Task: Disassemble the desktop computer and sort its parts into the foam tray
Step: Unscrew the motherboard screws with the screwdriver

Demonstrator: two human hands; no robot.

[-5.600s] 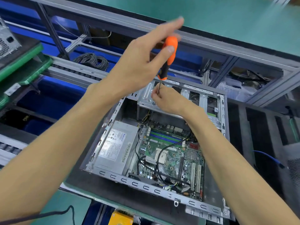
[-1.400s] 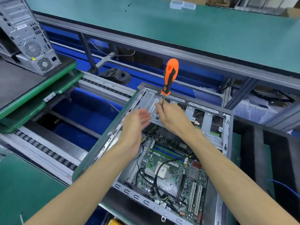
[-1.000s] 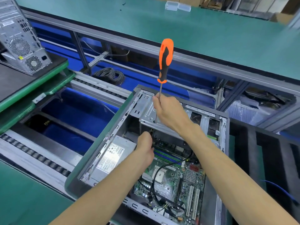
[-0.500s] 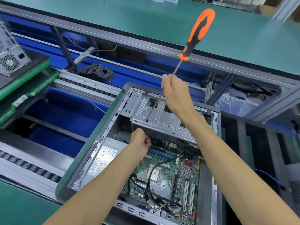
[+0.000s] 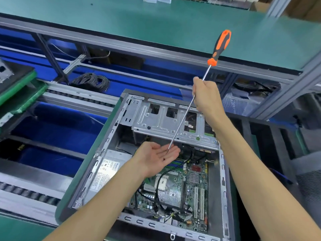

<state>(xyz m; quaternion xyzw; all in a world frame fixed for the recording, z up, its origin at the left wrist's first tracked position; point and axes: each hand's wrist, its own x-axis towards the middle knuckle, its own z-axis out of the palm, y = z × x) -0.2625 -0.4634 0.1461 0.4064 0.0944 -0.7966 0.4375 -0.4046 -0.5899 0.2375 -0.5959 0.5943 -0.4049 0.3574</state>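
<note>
The open desktop case (image 5: pixel 97 164) lies on its side, showing the motherboard (image 5: pixel 180 186), the power supply (image 5: pixel 107 169) and a silver drive cage (image 5: pixel 165 122). My left hand (image 5: pixel 156 158) is held flat, palm up, over the case, with a small dark screw (image 5: pixel 164 159) lying on the palm. My right hand (image 5: pixel 206 94) grips the long metal shaft of the orange-handled screwdriver (image 5: pixel 219 47), handle tilted up to the right. The screwdriver's tip touches my left palm near the fingers.
A dark foam tray (image 5: pixel 278 140) with slots lies right of the case. A roller conveyor (image 5: pixel 76 94) with a coil of grey cable (image 5: pixel 90 80) runs behind on the left. A green bench (image 5: pixel 156 25) spans the back. Another grey computer case (image 5: pixel 5 70) shows at the far left.
My left hand went from a fist by the drive cage to an open upturned palm holding a screw. My right hand slid the screwdriver down so its tip meets the palm.
</note>
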